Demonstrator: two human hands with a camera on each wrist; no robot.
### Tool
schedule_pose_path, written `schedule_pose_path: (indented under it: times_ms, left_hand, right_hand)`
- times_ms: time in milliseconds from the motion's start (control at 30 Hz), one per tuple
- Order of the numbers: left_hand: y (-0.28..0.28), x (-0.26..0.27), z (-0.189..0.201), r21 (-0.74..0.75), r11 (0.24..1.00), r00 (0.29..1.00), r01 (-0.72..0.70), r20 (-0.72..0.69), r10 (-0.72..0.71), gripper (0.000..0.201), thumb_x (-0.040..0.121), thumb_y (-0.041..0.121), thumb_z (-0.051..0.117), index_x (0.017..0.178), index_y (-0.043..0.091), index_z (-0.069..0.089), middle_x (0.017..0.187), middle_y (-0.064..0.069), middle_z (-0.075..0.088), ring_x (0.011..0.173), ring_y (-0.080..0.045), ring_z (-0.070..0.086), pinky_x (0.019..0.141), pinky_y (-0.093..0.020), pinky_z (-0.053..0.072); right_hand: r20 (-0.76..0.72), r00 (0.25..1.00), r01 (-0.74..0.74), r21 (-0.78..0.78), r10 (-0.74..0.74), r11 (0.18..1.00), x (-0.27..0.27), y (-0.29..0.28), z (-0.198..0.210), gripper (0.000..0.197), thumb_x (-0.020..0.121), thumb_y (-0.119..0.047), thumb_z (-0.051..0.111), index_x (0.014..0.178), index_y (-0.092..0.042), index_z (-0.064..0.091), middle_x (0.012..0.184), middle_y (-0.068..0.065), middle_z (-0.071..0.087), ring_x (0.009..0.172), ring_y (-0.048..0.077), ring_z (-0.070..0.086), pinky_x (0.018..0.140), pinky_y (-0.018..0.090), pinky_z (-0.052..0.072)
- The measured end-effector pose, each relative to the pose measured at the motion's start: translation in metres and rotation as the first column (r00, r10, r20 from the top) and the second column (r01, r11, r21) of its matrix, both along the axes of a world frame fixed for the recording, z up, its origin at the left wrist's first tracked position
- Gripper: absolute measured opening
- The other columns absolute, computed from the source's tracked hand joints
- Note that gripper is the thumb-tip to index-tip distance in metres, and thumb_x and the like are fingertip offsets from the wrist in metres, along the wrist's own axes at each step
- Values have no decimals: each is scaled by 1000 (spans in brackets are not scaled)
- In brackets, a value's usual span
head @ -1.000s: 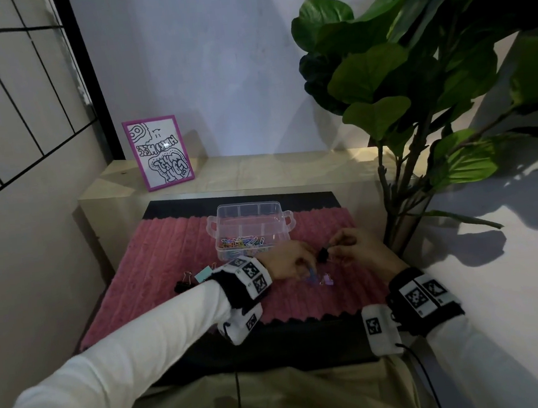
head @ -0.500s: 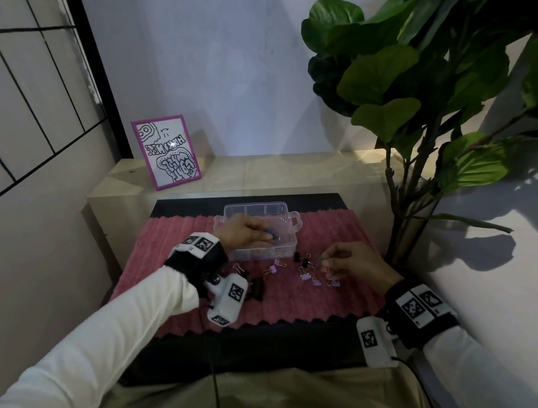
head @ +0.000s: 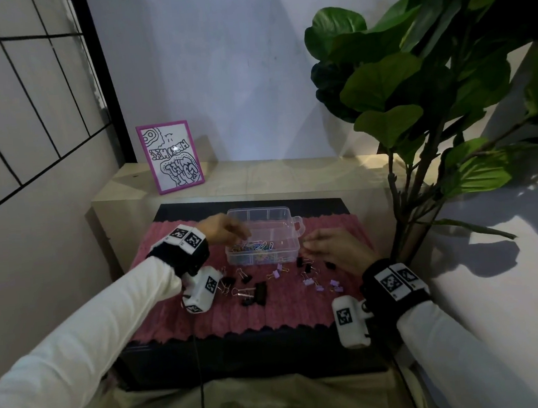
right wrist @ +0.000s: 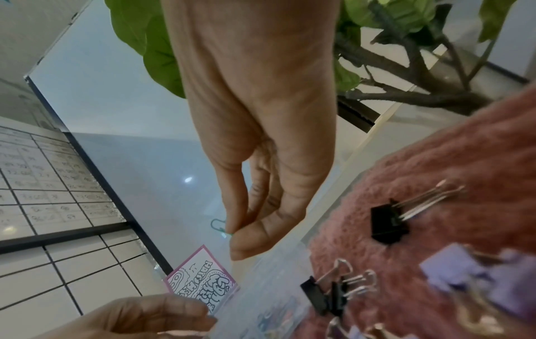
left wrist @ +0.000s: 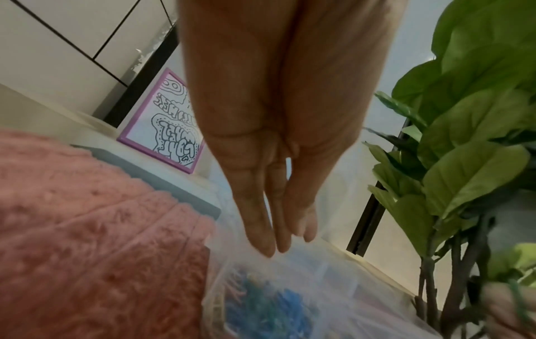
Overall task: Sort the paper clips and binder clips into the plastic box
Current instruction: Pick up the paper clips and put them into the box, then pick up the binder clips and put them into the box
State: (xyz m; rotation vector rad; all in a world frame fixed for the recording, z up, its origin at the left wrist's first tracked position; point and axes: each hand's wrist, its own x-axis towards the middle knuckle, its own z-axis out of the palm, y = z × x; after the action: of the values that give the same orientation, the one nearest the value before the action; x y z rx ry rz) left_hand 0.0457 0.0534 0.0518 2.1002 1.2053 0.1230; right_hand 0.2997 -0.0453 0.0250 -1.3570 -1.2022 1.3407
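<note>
A clear plastic box (head: 290, 252) stands on the pink mat (head: 286, 309), with coloured paper clips (head: 255, 246) in its near left compartment. My left hand (head: 228, 233) hovers over the box's left side, fingers straight and together (left wrist: 268, 238), holding nothing. My right hand (head: 326, 247) is just right of the box and pinches a green paper clip (right wrist: 218, 226) between thumb and fingertips. Black binder clips (head: 256, 294) (right wrist: 387, 226) and purple binder clips (head: 308, 280) (right wrist: 461, 268) lie scattered on the mat in front of the box.
A framed drawing (head: 170, 157) leans on the wooden ledge (head: 275, 177) behind the mat. A large leafy plant (head: 414, 100) rises at the right, its stems close to my right hand. A tiled wall (head: 19, 111) closes the left side.
My left hand carried a clip from the mat to the box and now hangs empty over its left side. My right hand rose from the mat toward the box, a green paper clip in it.
</note>
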Motion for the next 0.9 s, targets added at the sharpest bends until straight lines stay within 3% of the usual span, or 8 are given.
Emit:
schedule_pose_path:
  times_ms: [167, 267, 333, 400, 567, 633, 767, 900]
  left_hand:
    - [-12, 0, 7, 80, 992, 985, -100, 150, 87, 37, 86, -10, 46, 114, 8, 61, 119, -8, 64, 101, -17, 62, 83, -26, 51]
    - [-26, 8, 13, 181, 981, 980, -75, 195, 39, 31, 86, -9, 46, 106, 6, 65, 109, -11, 69, 87, -15, 66, 70, -18, 56]
    - [-38, 17, 12, 241, 970, 983, -38, 183, -7, 30, 85, -8, 45, 100, 6, 67, 101, -9, 71, 74, -7, 65, 64, -8, 53]
    - [-50, 30, 6, 238, 971, 991, 30, 118, -60, 28, 86, -5, 46, 98, 7, 68, 97, -6, 71, 74, -7, 64, 61, -2, 48]
    - [-65, 78, -20, 229, 945, 972, 232, -82, -219, 26, 86, 0, 49, 105, 4, 66, 111, -12, 68, 97, -23, 64, 84, -24, 48]
    - [-66, 98, -31, 269, 914, 941, 304, -234, -244, 27, 88, 5, 46, 107, 0, 65, 112, -18, 65, 100, -30, 62, 89, -33, 47]
    - [-70, 118, -45, 355, 871, 907, 340, -369, -204, 22, 90, 6, 44, 101, -3, 61, 107, -22, 63, 93, -33, 62, 79, -40, 50]
    - [-71, 122, -42, 304, 881, 884, 361, -413, -220, 23, 90, 3, 43, 104, -4, 60, 109, -22, 64, 92, -29, 61, 83, -40, 48]
  right_hand:
    - [49, 999, -14, 75, 11, 997, -25, 28, 15, 13, 84, 10, 54, 80, -1, 59, 84, 11, 61, 79, 23, 62, 70, 21, 57]
    - [284, 958, -74, 114, 38, 991, -41, 42, 24, 12, 83, 10, 55, 84, 1, 62, 87, 11, 65, 80, 23, 62, 69, 20, 56]
    - [599, 784, -265, 86, 163, 960, -48, 45, 28, 21, 85, 4, 55, 101, -2, 66, 102, 10, 68, 91, 19, 62, 79, 25, 53]
    - [764, 622, -341, 67, 171, 938, -49, 41, 32, 29, 88, 0, 50, 111, -9, 66, 104, 3, 68, 91, 10, 58, 77, 21, 44]
    - [799, 599, -239, 231, -44, 943, -16, 15, 31, 22, 83, 6, 52, 94, -2, 70, 100, 12, 72, 90, 16, 65, 63, 1, 39]
    - [839, 544, -216, 161, -18, 963, 4, 2, 23, 22, 82, 6, 53, 94, -1, 70, 101, 14, 71, 86, 15, 61, 60, 4, 38]
    - [871, 475, -212, -28, 128, 977, 34, -15, 7, 22, 80, 1, 61, 99, -6, 70, 105, 8, 70, 85, 9, 56, 59, 4, 37]
    - [852, 505, -218, -29, 138, 975, 38, -24, -1, 15, 78, -6, 65, 92, -9, 70, 95, 4, 71, 88, 13, 62, 78, 21, 46]
